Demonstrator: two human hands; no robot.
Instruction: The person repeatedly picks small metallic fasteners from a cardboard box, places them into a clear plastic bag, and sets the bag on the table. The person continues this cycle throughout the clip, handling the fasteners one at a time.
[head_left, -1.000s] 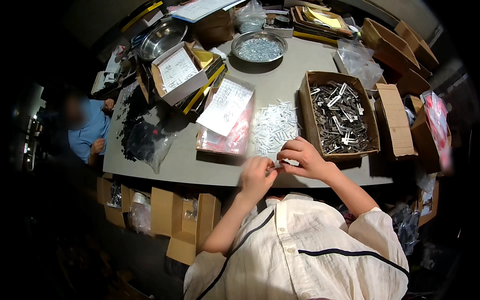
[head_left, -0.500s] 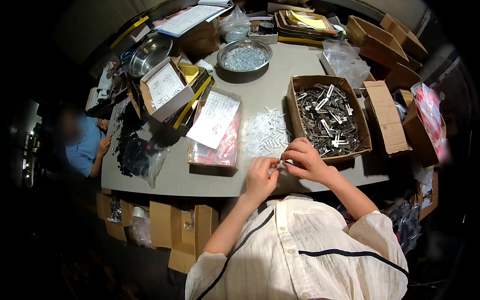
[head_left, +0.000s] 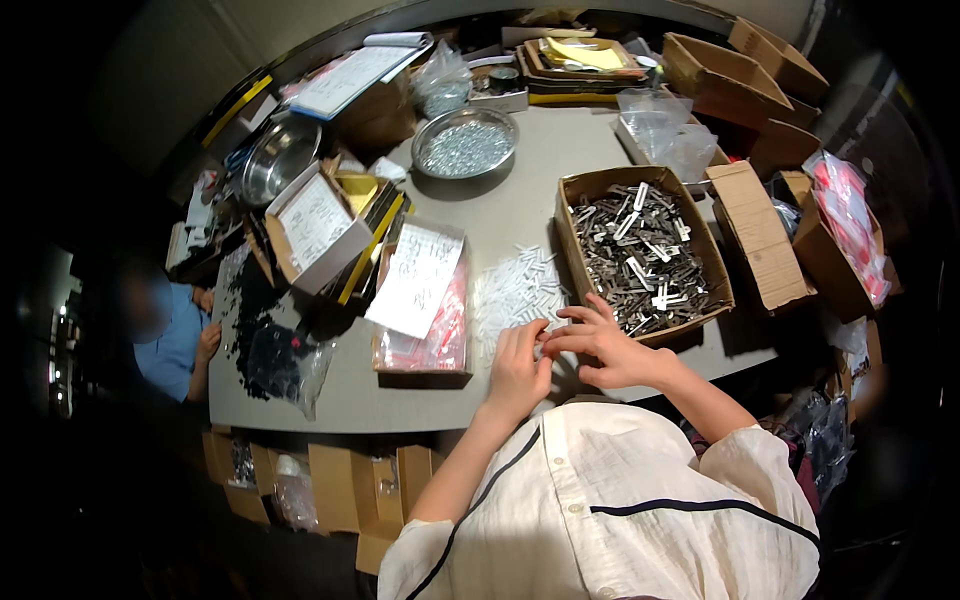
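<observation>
My left hand point(head_left: 517, 366) and my right hand point(head_left: 607, 352) meet fingertip to fingertip above the near edge of the table. The left fingers are pinched together. My right hand's thumb and fingers close in against them, with its upper fingers raised. Whatever sits between the fingertips is hidden or too small to name. Just beyond them lies a loose pile of small white tube-like plastic pieces point(head_left: 522, 290). To the right of the pile, close to my right hand, stands an open cardboard box point(head_left: 569, 232) full of dark and shiny slotted metal strips point(head_left: 648, 262).
Left of the pile is a box of red-and-clear plastic bags point(head_left: 440, 335) under a written sheet point(head_left: 420, 280). A steel bowl point(head_left: 420, 168) of small shiny parts stands behind. Black pieces point(head_left: 250, 300) lie far left, near a person in blue point(head_left: 172, 345). Cardboard boxes point(head_left: 765, 235) line the right.
My view has shifted, so the table sits a little lower and further left. My hands stay together near the white pile, and the right hand's upper fingers are now lifted and more spread.
</observation>
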